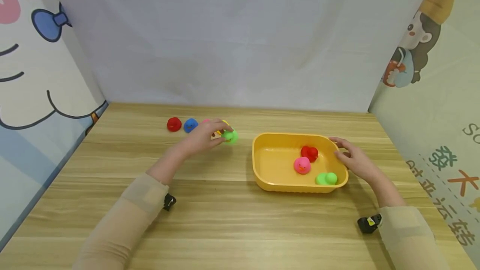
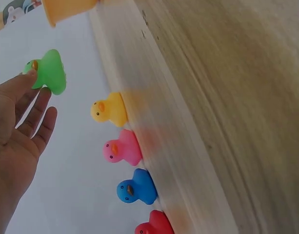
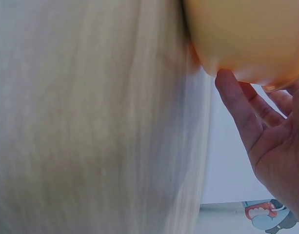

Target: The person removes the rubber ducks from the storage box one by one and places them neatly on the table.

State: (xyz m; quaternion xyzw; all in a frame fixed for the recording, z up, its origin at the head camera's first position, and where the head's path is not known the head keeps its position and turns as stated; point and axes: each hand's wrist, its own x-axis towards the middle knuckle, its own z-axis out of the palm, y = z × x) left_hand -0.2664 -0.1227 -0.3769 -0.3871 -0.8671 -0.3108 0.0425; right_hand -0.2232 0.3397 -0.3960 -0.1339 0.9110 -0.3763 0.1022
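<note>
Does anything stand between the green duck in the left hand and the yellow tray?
Nothing visible: only tabletop lies between the green duck and the tray, though the tray's raised left rim would probably need clearing.

Wood-grain table (image 1: 210, 220): tub (image 1: 273, 161); four ducks (image 2: 122, 147)

1. Left arm (image 1: 125, 218): reaches from the near-left part of the table (image 1: 225, 224) toward its far edge, wrist bare beyond the sleeve.
2. Left hand (image 1: 202, 137): above the table, thumb (image 2: 22, 83) and fingertips pinching, outer fingers (image 2: 44, 130) lightly bent.
3. Right arm (image 1: 410, 232): slants inward beside the right edge.
4. Right hand (image 1: 358, 161): nearest the right edge, thumb and fingers curved, gripping.
</note>
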